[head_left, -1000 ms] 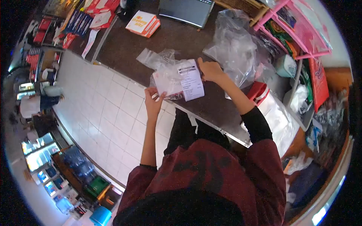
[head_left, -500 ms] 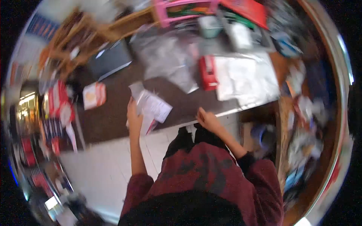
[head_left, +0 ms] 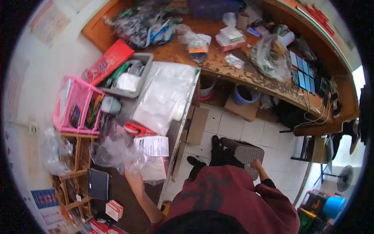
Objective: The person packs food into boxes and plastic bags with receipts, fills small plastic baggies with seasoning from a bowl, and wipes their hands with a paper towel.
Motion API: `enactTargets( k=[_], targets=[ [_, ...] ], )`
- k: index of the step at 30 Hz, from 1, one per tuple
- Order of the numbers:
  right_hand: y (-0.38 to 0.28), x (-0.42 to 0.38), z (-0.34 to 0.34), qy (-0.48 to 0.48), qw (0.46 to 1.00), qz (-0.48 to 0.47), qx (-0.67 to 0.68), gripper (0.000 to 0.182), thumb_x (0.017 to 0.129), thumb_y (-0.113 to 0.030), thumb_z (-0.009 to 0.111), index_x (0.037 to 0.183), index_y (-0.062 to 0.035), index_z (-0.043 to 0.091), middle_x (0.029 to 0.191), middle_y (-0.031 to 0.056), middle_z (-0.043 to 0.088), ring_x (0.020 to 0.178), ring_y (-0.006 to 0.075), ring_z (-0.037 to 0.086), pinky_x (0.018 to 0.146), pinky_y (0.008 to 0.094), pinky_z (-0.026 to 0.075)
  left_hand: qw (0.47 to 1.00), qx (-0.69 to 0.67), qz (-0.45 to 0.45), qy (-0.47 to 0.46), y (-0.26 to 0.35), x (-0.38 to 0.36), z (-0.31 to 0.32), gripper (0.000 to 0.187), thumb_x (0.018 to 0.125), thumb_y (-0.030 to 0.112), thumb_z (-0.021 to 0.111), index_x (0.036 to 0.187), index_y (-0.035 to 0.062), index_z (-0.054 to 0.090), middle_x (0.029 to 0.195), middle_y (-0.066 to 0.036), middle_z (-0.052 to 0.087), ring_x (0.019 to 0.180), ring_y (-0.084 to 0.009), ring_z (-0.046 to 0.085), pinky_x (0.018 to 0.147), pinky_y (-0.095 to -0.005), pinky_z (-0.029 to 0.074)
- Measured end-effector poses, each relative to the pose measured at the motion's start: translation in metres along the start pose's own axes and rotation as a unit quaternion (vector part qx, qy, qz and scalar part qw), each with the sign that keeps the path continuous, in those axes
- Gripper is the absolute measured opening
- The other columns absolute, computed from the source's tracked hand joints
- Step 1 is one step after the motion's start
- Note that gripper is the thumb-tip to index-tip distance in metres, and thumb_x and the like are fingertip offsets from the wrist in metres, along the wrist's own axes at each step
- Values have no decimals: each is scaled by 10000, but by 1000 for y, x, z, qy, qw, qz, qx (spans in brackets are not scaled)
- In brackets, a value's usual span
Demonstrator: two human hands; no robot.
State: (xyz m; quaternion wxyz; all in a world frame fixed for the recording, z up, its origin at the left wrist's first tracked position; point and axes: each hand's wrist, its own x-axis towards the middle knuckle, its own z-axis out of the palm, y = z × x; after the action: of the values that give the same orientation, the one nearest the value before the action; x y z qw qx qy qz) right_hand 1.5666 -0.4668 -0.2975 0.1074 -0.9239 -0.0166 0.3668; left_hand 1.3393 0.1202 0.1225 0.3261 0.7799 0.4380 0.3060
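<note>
My left hand (head_left: 134, 178) is at the table's edge, closed on a clear plastic packet (head_left: 155, 168) with a white printed label (head_left: 153, 146). Its fingertips are partly hidden by plastic. Just beyond lies a heap of clear plastic bags (head_left: 113, 150), and a red tool (head_left: 138, 129) sits by a stack of flat clear bags (head_left: 165, 89). Off the table to the right, my right hand (head_left: 256, 164) is closed at the edge of a grey textured stool (head_left: 245, 152) beside my legs.
A pink basket (head_left: 80, 105), a grey bin (head_left: 146, 78) and a light cup (head_left: 111, 105) stand at the table's back. A worn wooden counter (head_left: 218, 64) with bags and phones runs ahead. Below it are a blue bucket (head_left: 245, 94) and cardboard (head_left: 198, 126). A fan (head_left: 344, 177) stands far right.
My view and body have turned to the right, bringing the counter and floor into sight. My right hand has moved from the table's edge to the stool. The packet stays in my left hand.
</note>
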Motion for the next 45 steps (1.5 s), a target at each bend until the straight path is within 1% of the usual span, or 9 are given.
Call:
enactTargets(
  k=[5,7,9,18,27,29,30,37,45],
  targets=[
    [12,-22,-2,-265,912,140,280,346,748,-304,549,922,-14,617,894,215,613,814,348,609,685,419,492,945,-262,-195,-40,87,35,89,324,820,9,498,1135,-37,439,1043,-113,505,930,-200,512,787,-338,475],
    [0,11,4,-14,991,-132,24,350,764,-296,540,947,-6,605,890,205,617,783,334,620,653,430,491,947,-238,-197,-91,101,54,123,317,837,42,498,1141,-27,442,1056,-114,504,947,-196,511,780,-335,482],
    [-64,-6,-87,-115,984,-130,26,322,787,-266,534,957,1,594,831,188,624,711,295,636,612,396,493,946,-209,-204,-145,128,73,151,311,854,76,498,1146,-17,446,1069,-114,503,964,-192,509,773,-332,490],
    [-53,21,-111,199,868,-24,454,125,822,-130,546,819,-8,572,670,61,598,551,115,556,474,262,443,918,-257,-85,-288,248,161,298,534,858,379,541,1223,11,411,1169,-130,488,1045,-271,492,701,-383,500],
    [-67,-69,-37,108,731,372,562,177,798,-161,554,730,-2,587,613,90,586,544,193,585,507,308,475,855,-350,-22,-382,337,319,457,462,851,367,553,1153,32,453,1120,-93,517,960,-240,514,676,-424,465],
    [-43,-44,65,146,973,68,164,185,802,-163,553,699,-12,579,613,89,582,526,200,580,485,310,469,846,-373,-5,-382,357,350,491,457,849,363,556,1153,37,454,1128,-92,512,957,-238,511,691,-426,453],
    [-27,-31,122,244,968,-41,-41,191,804,-164,552,684,-17,575,613,89,581,517,203,577,474,310,465,858,-368,2,-357,369,362,507,450,850,360,555,1149,39,458,1140,-93,504,980,-238,500,722,-435,438],
    [-167,46,-74,184,737,201,619,195,828,-186,549,742,-16,593,666,86,620,514,158,584,466,298,458,889,-286,5,-357,363,460,622,598,847,364,548,1283,3,356,1308,-163,339,1186,-312,344,894,-489,360],
    [-234,45,-207,252,664,203,674,134,869,-149,498,909,-27,535,696,64,604,572,117,579,469,251,461,902,-155,-117,-386,342,471,719,533,849,253,492,1278,-24,341,1286,-191,361,1120,-340,389,810,-486,435]
  ],
)
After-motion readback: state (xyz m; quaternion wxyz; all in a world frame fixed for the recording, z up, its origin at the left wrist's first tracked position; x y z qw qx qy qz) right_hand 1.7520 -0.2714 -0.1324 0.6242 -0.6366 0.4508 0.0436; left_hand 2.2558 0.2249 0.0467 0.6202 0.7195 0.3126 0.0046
